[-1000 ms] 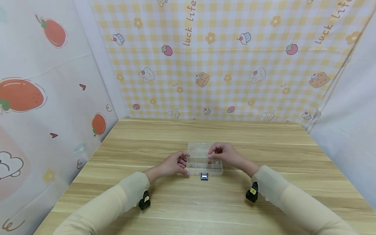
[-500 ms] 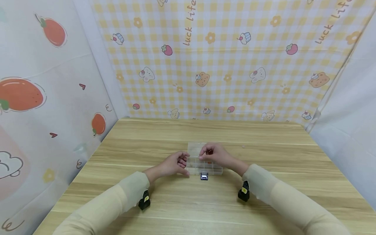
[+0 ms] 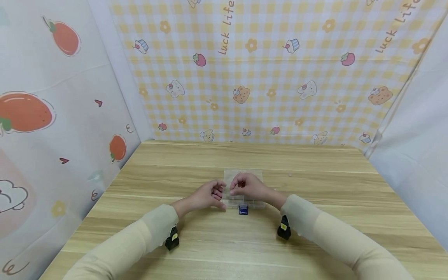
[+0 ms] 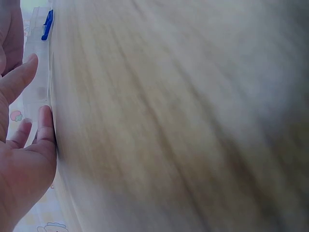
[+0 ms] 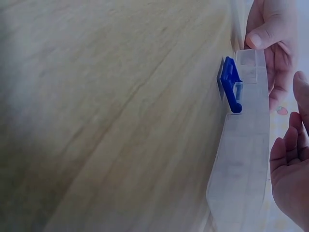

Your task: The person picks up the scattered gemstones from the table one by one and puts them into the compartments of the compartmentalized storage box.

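Observation:
A clear plastic compartment box [image 3: 259, 204] lies on the table, its see-through lid [image 3: 229, 174] folded back on the far side. From its near edge hangs a blue latch [image 5: 231, 84]. My left hand [image 3: 204, 195] holds the box's left end, thumb at the near corner and fingers along the side. Above the left compartments is my right hand [image 3: 250, 187], thumb and index tips close together and the other fingers curled. I cannot tell whether a small thing is between those tips. This hand hides much of the compartments.
The wood-grain table [image 3: 210, 249] extends around the box. A tiny pale bit [image 3: 289, 175] lies to the right behind it. A checked cloth [image 3: 266, 109] hangs at the back, with a printed cloth [image 3: 80, 116] on the left.
My right hand has moved left across the box, from the right compartments to the left ones, covering the orange piece seen earlier. My left hand has stayed in place.

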A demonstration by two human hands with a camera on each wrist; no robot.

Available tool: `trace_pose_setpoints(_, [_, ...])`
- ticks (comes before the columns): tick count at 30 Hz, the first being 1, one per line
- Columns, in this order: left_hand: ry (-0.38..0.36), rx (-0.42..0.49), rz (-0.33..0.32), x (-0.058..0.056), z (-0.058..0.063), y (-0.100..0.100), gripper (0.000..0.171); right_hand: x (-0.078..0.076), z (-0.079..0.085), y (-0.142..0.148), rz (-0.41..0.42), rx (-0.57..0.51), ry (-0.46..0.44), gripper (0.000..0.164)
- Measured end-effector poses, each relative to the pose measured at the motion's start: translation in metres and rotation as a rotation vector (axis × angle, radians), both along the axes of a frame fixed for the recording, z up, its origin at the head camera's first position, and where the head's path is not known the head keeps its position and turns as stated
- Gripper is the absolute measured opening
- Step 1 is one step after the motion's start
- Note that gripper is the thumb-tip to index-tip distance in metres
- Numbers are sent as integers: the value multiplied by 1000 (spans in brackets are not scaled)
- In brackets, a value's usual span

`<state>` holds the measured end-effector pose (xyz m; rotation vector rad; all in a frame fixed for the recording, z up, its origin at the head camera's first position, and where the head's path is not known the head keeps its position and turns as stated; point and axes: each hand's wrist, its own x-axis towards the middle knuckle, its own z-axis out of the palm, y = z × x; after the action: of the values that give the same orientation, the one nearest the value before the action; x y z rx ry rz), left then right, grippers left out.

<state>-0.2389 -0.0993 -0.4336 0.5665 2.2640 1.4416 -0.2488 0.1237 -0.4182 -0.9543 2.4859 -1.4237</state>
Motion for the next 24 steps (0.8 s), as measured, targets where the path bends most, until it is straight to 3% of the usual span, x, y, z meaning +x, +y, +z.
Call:
trace_pose_setpoints(13, [4, -3, -4, 0, 0, 0, 73, 1, -1, -10, 3, 80, -46, 9])
trace_pose_setpoints(24, [1, 16, -13, -2, -2, -2, 72, 2, -2, -11, 53, 85, 4, 9])
